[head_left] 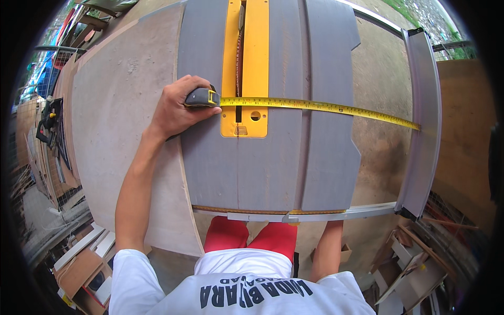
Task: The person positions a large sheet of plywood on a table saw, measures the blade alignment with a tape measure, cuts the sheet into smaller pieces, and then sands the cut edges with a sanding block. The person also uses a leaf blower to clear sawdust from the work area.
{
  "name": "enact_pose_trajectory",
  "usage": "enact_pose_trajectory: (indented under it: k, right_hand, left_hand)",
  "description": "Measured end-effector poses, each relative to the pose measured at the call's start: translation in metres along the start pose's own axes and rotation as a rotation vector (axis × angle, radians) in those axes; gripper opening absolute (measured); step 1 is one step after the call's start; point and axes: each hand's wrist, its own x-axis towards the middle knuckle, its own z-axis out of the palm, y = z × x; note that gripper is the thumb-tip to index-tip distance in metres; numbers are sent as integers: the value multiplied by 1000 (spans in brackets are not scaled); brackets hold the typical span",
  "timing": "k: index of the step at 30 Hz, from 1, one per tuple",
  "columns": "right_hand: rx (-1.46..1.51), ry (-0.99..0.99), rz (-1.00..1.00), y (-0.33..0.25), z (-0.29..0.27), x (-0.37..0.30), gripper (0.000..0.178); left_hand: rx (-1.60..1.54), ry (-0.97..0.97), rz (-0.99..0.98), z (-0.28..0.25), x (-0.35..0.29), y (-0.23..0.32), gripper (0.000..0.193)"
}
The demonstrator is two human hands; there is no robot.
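Observation:
My left hand (pixel 176 107) is wrapped round a black-and-yellow tape measure (pixel 199 98) at the left side of a yellow throat plate (pixel 257 63). Its yellow tape (pixel 336 108) runs out to the right across the grey table saw top (pixel 273 168). The far end meets the silver rip fence (pixel 424 123). In the plate's slot the toothed saw blade (pixel 239 65) shows, just beyond the tape. Of my right arm, the forearm (pixel 327 249) reaches under the saw's front edge, and the hand there is hidden.
A large pale board (pixel 126 126) adjoins the saw's left side. The front rail (pixel 315 215) runs along the near edge. Offcuts (pixel 86 273) lie at lower left, and more scrap wood (pixel 409 268) at lower right. A dark power tool (pixel 47 123) is at far left.

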Motion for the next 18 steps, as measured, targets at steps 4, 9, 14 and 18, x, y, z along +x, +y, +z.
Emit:
enact_pose_trajectory:
  k: [4, 9, 14, 18]
  right_hand:
    - [12, 36, 9, 10, -10, 3, 21]
    - [42, 92, 18, 31, -30, 8, 21]
    - [94, 149, 20, 63, -54, 14, 20]
    - [129, 183, 8, 90, -65, 10, 20]
  left_hand:
    - [-10, 18, 35, 1, 3, -2, 39]
    - [13, -26, -15, -3, 6, -1, 37]
    - [22, -41, -38, -4, 5, -2, 37]
    - [16, -41, -26, -6, 2, 2, 37]
